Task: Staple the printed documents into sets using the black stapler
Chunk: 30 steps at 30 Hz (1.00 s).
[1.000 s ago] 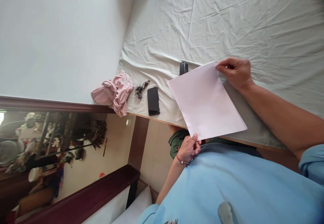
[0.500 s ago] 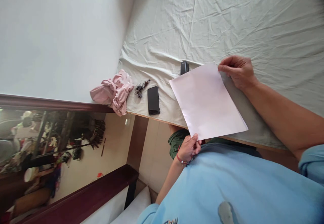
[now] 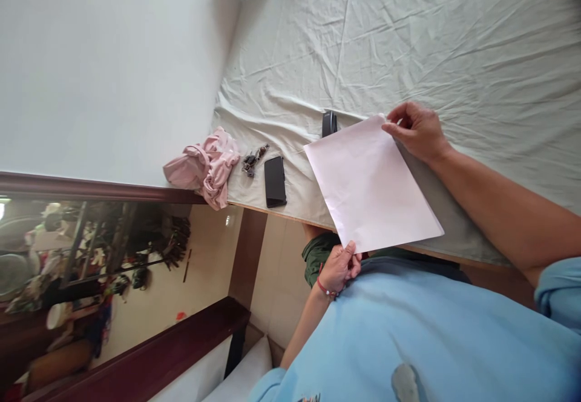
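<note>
A white sheet of paper [image 3: 372, 187] is held slantwise over the front edge of the cloth-covered surface; whether it is more than one sheet I cannot tell. My left hand [image 3: 339, 267] pinches its near left corner, thumb on top, just over my lap. At the far right corner my right hand [image 3: 416, 128] is closed, thumb and forefinger pinching the paper's tip. Partly covered by the paper's far edge is a small black object [image 3: 329, 123], perhaps a stapler. Left of the paper lies a black phone [image 3: 275, 181].
Beside the phone lie a bunch of keys [image 3: 255, 160] and a crumpled pink cloth [image 3: 204, 166]. A wrinkled pale cloth [image 3: 476, 45] covers the surface. To the left are a white wall [image 3: 104, 69] and a dark wooden frame [image 3: 181, 353].
My right hand has shifted slightly left, and the far right corner of the paper has bent inward with it. My left hand keeps its pinch in the same place.
</note>
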Each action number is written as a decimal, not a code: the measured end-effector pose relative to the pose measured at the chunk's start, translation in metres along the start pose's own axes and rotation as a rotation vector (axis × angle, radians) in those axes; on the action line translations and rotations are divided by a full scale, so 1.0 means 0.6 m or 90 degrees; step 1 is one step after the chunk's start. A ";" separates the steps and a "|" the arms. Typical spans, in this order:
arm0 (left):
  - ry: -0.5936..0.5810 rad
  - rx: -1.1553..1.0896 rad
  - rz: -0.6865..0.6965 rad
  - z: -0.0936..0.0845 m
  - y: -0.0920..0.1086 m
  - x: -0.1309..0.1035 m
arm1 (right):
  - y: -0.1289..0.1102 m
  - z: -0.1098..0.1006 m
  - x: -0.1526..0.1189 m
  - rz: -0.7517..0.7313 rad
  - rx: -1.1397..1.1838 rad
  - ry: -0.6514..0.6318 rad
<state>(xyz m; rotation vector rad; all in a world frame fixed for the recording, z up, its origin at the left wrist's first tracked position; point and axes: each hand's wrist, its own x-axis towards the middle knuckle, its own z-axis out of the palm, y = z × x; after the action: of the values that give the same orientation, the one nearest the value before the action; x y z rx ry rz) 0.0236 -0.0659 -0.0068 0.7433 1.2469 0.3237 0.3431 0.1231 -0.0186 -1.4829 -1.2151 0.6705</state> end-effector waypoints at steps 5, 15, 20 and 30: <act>-0.015 0.029 -0.002 -0.003 -0.010 -0.001 | 0.015 0.003 0.009 0.018 0.080 0.010; 0.001 0.041 0.001 -0.001 -0.009 0.002 | 0.003 0.007 0.005 0.007 0.151 0.032; 0.013 0.023 0.001 0.002 -0.001 -0.001 | -0.006 -0.001 0.004 0.045 0.248 0.004; 0.026 -0.016 0.007 0.001 0.002 -0.001 | -0.032 -0.051 -0.003 0.090 0.519 -0.247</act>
<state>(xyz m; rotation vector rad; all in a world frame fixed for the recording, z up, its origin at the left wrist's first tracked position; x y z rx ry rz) 0.0240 -0.0656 -0.0053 0.7255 1.2751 0.3640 0.3629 0.1086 0.0081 -0.7678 -0.9318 1.3989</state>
